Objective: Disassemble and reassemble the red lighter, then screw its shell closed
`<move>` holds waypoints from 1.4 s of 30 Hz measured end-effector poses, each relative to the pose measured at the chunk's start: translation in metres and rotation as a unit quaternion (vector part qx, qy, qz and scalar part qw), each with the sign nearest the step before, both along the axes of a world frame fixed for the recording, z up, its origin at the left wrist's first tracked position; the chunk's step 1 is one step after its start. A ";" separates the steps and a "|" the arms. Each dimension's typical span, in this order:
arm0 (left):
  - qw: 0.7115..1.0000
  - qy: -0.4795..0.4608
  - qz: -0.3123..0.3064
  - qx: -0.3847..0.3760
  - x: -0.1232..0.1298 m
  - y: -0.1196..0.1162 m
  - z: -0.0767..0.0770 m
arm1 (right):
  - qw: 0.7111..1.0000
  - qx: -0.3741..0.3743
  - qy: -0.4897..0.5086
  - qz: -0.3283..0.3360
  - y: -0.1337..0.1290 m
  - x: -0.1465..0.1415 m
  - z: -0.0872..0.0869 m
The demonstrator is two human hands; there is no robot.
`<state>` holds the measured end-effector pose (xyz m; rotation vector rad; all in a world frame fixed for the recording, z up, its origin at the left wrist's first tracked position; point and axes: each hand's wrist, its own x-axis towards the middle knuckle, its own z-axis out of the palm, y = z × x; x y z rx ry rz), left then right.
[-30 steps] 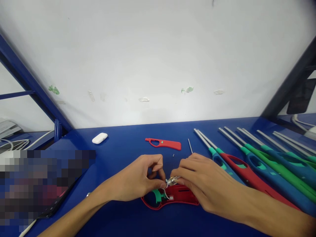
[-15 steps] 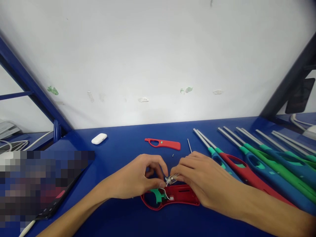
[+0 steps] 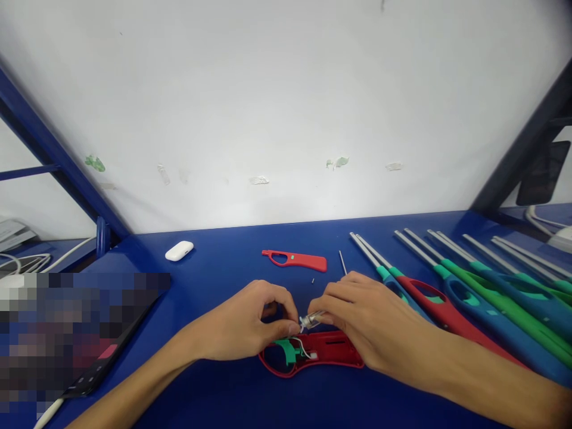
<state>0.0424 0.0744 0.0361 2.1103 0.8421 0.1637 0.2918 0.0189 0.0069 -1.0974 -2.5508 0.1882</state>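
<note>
My right hand grips a small clear lighter fuel tank, its metallic valve end pointing left. Thumb and forefinger of my left hand are pinched together just beside that valve end, close to a thin white tube; what sits between the fingertips is too small to make out. Below both hands lies an open red lighter shell half, inner side up. Inside it are a green trigger and a white wire with a small white block. My right fingers hide the tank's other end.
Behind the hands lie the matching red shell half, a thin metal rod and a tiny metal piece. Several long-nosed lighters line the right side. A white case and a blurred-out screen device are at left.
The red shell half has shifted slightly right. My left fingertips have drawn a little left from the valve end, while my right hand keeps its hold on the tank.
</note>
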 end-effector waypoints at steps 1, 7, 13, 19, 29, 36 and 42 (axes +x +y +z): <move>1.000 -0.002 -0.002 0.000 0.000 -0.001 0.000 | 1.000 0.000 -0.002 0.005 0.001 0.000 -0.001; 1.000 -0.011 -0.013 -0.008 0.001 -0.003 -0.003 | 1.000 -0.010 -0.001 0.027 0.002 0.000 -0.003; 1.000 -0.004 -0.016 -0.016 0.001 -0.003 -0.004 | 0.999 -0.030 -0.002 0.034 0.003 0.000 -0.003; 0.999 0.024 -0.025 -0.011 -0.002 0.000 0.000 | 0.998 -0.039 -0.034 0.034 0.001 0.002 0.000; 0.999 0.035 -0.029 -0.006 0.000 -0.002 0.006 | 0.992 0.039 -0.084 0.080 0.003 0.003 -0.008; 0.998 0.045 -0.032 -0.019 0.001 -0.002 0.005 | 0.981 0.072 -0.123 0.130 0.004 0.006 -0.012; 0.998 0.050 -0.032 -0.026 0.000 -0.002 0.003 | 0.976 0.090 -0.140 0.140 0.002 0.004 -0.010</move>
